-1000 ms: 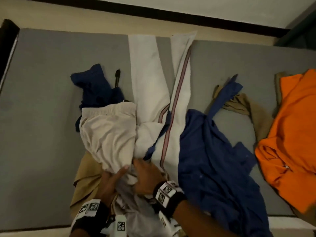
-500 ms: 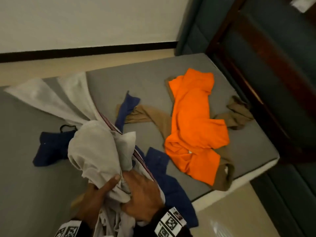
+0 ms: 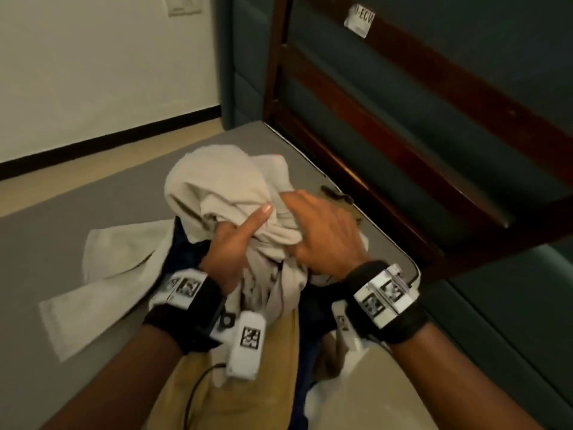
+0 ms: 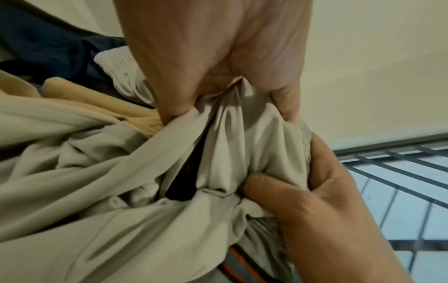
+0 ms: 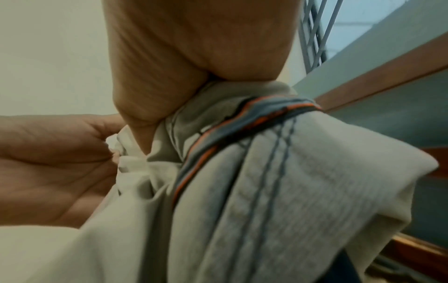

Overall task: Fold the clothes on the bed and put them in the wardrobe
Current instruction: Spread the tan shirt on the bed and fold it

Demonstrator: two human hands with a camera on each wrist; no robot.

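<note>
clothes (image 3: 223,187): crumpled beige bundle, orange-grey striped edge, centre frame above grey bed (image 3: 77,237) | left hand (image 3: 229,243): fingers bunched into cloth | right hand (image 3: 325,237): clutching the bundle | towel (image 3: 102,274): lower left on bed

Black wrist straps (image 3: 189,318) w/ white marker tags; black cable (image 3: 193,395); tan trousers (image 3: 248,398)

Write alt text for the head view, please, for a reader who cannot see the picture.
Both hands, the left hand and the right hand, grip a bunched beige garment above a grey bed. A white cloth trails onto the bed, and a dark wooden frame stands at the right.
</note>
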